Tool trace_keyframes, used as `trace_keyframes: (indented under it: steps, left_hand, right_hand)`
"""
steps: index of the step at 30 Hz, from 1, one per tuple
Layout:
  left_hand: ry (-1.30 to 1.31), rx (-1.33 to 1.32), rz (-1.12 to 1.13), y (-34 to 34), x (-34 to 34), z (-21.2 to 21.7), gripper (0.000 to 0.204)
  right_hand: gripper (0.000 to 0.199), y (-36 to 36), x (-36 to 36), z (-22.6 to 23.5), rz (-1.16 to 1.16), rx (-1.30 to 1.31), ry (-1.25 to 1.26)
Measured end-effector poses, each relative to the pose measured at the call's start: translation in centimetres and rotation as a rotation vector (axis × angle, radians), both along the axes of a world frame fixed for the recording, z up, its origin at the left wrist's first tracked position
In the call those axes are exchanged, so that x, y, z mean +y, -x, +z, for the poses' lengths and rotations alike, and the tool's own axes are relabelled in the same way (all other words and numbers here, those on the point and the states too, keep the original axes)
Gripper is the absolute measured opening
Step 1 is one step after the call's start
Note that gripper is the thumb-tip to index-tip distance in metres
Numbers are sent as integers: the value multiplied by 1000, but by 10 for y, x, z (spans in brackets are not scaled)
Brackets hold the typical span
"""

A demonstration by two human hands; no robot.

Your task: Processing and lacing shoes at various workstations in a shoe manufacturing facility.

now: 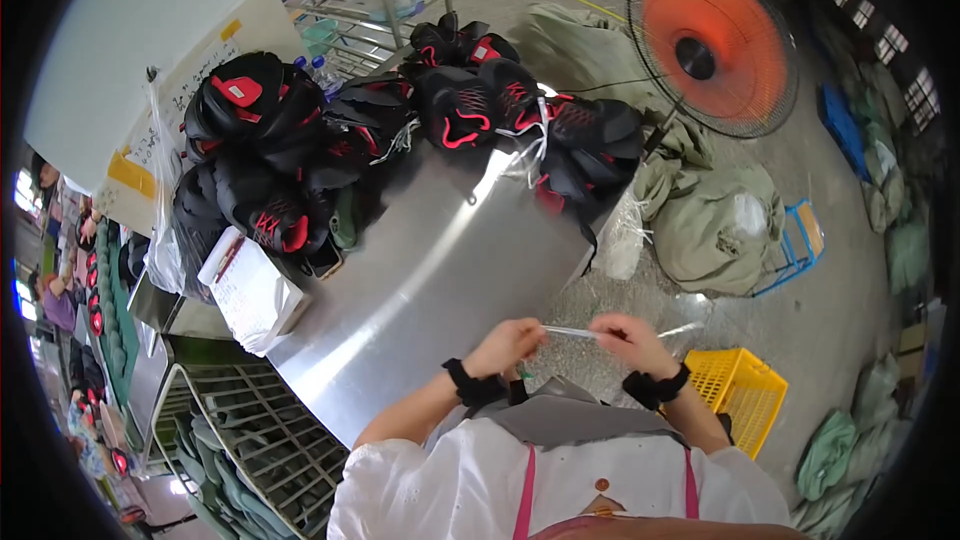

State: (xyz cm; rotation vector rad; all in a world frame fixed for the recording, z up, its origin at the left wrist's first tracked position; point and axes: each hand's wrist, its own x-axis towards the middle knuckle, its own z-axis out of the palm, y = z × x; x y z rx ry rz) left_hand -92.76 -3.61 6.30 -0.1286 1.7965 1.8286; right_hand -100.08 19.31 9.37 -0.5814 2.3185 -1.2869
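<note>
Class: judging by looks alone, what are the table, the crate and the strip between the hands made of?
Table: likely bare steel; grey sheen, streaked reflections.
Crate: probably moulded plastic; even yellow, lattice walls.
Strip: looks like thin clear plastic film, though too small to be sure.

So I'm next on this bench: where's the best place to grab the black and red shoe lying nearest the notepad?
Probably the heel collar of the shoe, coming from the bare table side: that side is open, while the rest of the shoe pile crowds behind it.

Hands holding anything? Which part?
Yes: a thin clear strip, seemingly plastic, stretched between both hands. Left hand pinches its left end, right hand its right end.
</note>
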Motion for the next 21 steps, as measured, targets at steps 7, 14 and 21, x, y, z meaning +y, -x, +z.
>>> trace_keyframes:
  steps: [7, 14, 21]
  left_hand:
    - [-355, 227, -106, 5, -26, 16, 30]
    - [-847, -56, 602, 15, -48, -25, 24]
    - [-700, 134, 764, 12, -43, 10, 42]
  right_hand:
    - [11, 53, -56, -31, 88, 341, -61]
    - [22, 82, -131, -53, 235, -1369, 1116]
    - [23, 110, -177, -53, 872, -101, 178]
